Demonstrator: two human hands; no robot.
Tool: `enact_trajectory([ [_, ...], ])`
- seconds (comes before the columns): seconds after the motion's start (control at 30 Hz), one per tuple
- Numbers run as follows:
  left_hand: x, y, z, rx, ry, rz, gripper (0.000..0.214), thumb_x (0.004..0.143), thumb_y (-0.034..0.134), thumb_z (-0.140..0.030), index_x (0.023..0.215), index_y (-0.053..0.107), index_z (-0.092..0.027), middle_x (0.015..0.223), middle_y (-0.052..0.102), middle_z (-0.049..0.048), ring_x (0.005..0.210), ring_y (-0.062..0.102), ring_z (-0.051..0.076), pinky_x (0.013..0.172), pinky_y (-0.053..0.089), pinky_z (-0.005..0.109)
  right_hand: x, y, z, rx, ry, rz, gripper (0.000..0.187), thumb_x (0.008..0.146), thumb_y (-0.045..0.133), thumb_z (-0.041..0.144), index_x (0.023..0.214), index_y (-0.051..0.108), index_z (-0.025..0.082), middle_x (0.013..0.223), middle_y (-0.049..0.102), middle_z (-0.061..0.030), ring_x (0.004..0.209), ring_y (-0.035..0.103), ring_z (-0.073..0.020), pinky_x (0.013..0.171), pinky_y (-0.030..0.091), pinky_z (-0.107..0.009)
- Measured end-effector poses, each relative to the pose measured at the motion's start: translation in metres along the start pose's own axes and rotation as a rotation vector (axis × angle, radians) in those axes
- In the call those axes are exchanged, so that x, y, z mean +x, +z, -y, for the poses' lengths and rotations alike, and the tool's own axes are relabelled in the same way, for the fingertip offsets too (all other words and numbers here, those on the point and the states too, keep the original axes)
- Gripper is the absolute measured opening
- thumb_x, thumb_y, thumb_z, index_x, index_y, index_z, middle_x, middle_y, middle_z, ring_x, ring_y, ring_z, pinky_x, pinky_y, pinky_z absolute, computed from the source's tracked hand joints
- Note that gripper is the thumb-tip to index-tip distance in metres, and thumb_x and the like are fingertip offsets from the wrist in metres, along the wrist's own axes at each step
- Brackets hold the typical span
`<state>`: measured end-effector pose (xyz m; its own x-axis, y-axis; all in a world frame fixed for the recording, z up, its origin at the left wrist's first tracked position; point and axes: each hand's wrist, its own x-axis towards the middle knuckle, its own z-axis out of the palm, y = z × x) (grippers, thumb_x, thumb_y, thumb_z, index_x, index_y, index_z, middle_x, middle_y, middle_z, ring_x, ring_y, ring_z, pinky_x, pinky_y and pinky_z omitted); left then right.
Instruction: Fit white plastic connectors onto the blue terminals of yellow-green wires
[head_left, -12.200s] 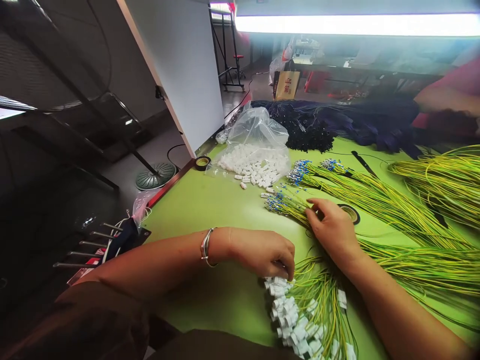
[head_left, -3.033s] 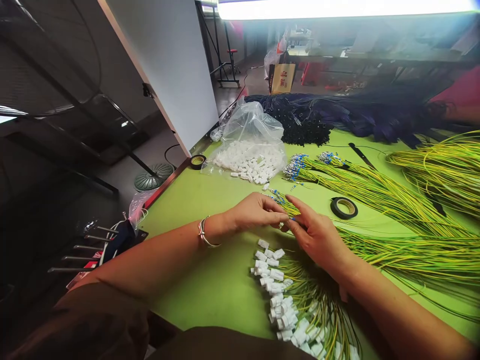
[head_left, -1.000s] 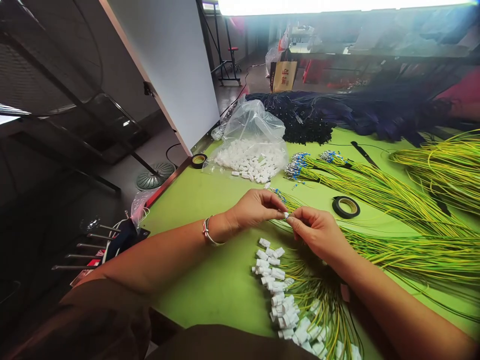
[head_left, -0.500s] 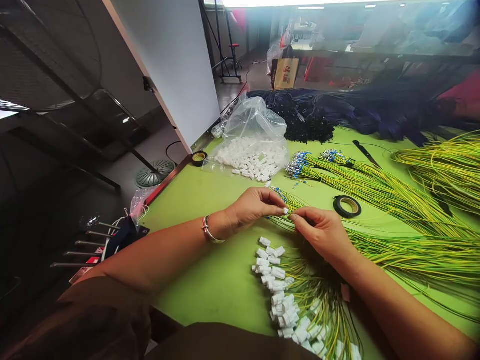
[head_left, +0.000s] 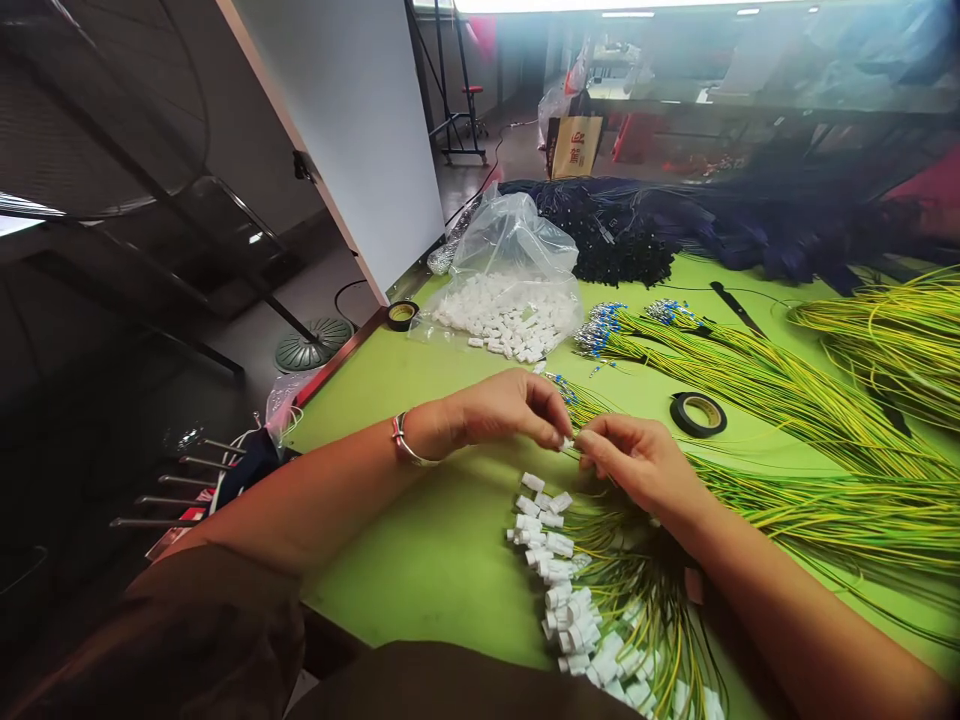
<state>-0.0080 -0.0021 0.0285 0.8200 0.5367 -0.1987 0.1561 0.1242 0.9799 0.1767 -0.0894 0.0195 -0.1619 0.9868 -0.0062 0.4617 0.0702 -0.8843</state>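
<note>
Between the fingertips of my left hand [head_left: 514,410] is a small white connector housing [head_left: 567,444], mostly covered by the fingers. My right hand [head_left: 637,455] is closed in a pinch right beside it, on what looks like a thin yellow-green wire whose end is hidden. Below both hands lies a fan of yellow-green wires [head_left: 645,560] tipped with white connector housings [head_left: 559,570]. Just behind the hands, loose wires with blue and silver terminals [head_left: 562,386] rest on the green table [head_left: 420,570].
A clear plastic bag [head_left: 510,240] spills white housings at the back. Black tape rolls lie at right [head_left: 698,413] and by the left edge [head_left: 402,315]. Bundles of yellow-green wires [head_left: 795,390] cover the right side. Black connectors [head_left: 622,250] with dark cables line the far edge.
My left hand has come slightly down and left with the white housing, which is now more hidden by fingers. The right hand stays close beside it. The view has shifted a little.
</note>
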Motion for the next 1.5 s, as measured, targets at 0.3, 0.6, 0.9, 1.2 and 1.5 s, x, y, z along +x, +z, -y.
enact_trajectory([
  [0.3, -0.022, -0.002, -0.032, 0.192, 0.046, 0.469, 0.025, 0.046, 0.084, -0.013, 0.067, 0.077, -0.023, 0.077, 0.073, 0.0037, 0.074, 0.068, 0.022, 0.066, 0.053, 0.026, 0.000, 0.020, -0.013, -0.780, -0.062, -0.078, 0.030, 0.084, 0.055, 0.033, 0.109, 0.063, 0.019, 0.094, 0.067, -0.0083, 0.084, 0.061, -0.0214, 0.067, 0.042, -0.029],
  [0.6, 0.005, -0.017, 0.001, 0.720, 0.153, -0.221, 0.012, 0.063, 0.067, -0.008, 0.066, 0.073, -0.017, 0.066, 0.066, 0.0019, 0.063, 0.055, 0.013, 0.067, 0.043, 0.023, -0.006, 0.030, -0.010, -0.986, -0.087, -0.133, 0.025, 0.088, 0.050, 0.035, 0.105, 0.061, 0.020, 0.095, 0.068, -0.0078, 0.082, 0.062, -0.0212, 0.059, 0.037, -0.029],
  [0.9, 0.028, -0.031, 0.020, 0.757, 0.318, -0.174, 0.027, 0.075, 0.058, -0.006, 0.089, 0.076, -0.021, 0.108, 0.069, 0.0077, 0.102, 0.060, 0.018, 0.098, 0.038, 0.030, -0.001, 0.028, 0.001, -1.045, -0.128, 0.005, 0.016, 0.090, 0.051, 0.028, 0.083, 0.062, 0.020, 0.086, 0.063, -0.0067, 0.082, 0.058, -0.0219, 0.066, 0.037, -0.031],
  [1.2, 0.020, -0.052, 0.010, 0.421, 0.215, -0.488, 0.018, 0.074, 0.061, -0.012, 0.086, 0.075, -0.013, 0.082, 0.073, 0.0067, 0.077, 0.065, 0.014, 0.078, 0.050, 0.026, -0.001, 0.036, -0.007, -0.924, -0.147, 0.041, 0.015, 0.090, 0.051, 0.027, 0.083, 0.060, 0.017, 0.086, 0.059, -0.0083, 0.081, 0.055, -0.0229, 0.075, 0.040, -0.034],
  [1.5, 0.011, -0.102, 0.011, 0.428, 0.254, -0.998, 0.017, 0.076, 0.060, -0.014, 0.087, 0.072, -0.012, 0.078, 0.070, 0.0050, 0.069, 0.062, 0.012, 0.067, 0.051, 0.025, 0.006, 0.029, -0.027, -0.366, -0.115, -0.159, 0.017, 0.091, 0.043, 0.033, 0.081, 0.049, 0.020, 0.070, 0.059, -0.0027, 0.063, 0.054, -0.0175, 0.060, 0.042, -0.029],
])
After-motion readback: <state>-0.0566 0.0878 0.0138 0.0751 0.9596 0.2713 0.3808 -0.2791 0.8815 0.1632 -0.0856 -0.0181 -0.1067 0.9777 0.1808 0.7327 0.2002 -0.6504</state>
